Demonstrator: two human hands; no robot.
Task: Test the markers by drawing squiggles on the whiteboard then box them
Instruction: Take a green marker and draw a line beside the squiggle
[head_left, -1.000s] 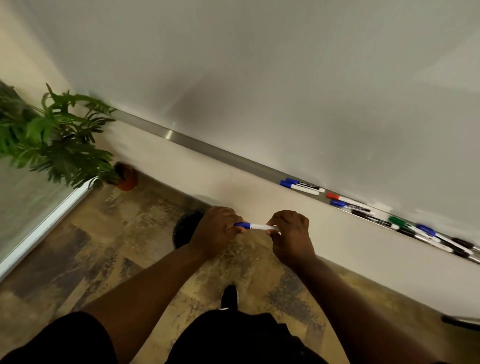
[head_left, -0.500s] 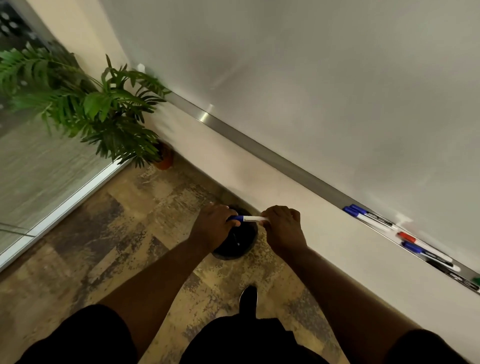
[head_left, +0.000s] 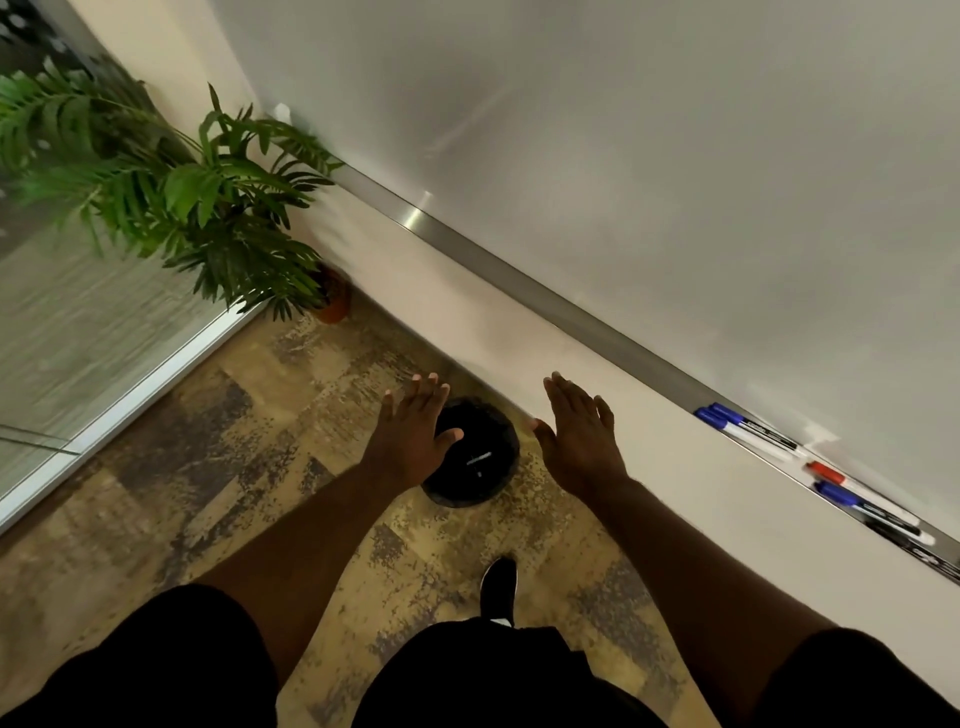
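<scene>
My left hand (head_left: 410, 434) and my right hand (head_left: 582, 439) are spread flat, fingers apart, holding nothing, above a black round bin (head_left: 475, 452) on the floor. Inside the bin lies a thin marker (head_left: 479, 458), dim and small. The whiteboard (head_left: 649, 156) fills the upper right and bears no drawn marks in view. Its metal tray (head_left: 519, 275) runs diagonally below it. On the tray at the right lie two blue-capped markers (head_left: 748, 428), a red-capped marker (head_left: 831, 475) and another blue-capped marker (head_left: 862, 506).
A potted palm (head_left: 208, 208) in an orange pot stands in the corner at the left. A glass partition with a white frame (head_left: 130, 395) runs along the left. The floor is mottled brown. My black shoe (head_left: 498, 587) points toward the bin.
Both hands held a blue-capped marker between them over the bin; now both have let go and spread apart, and a marker lies in the bin. The view has swung left.
</scene>
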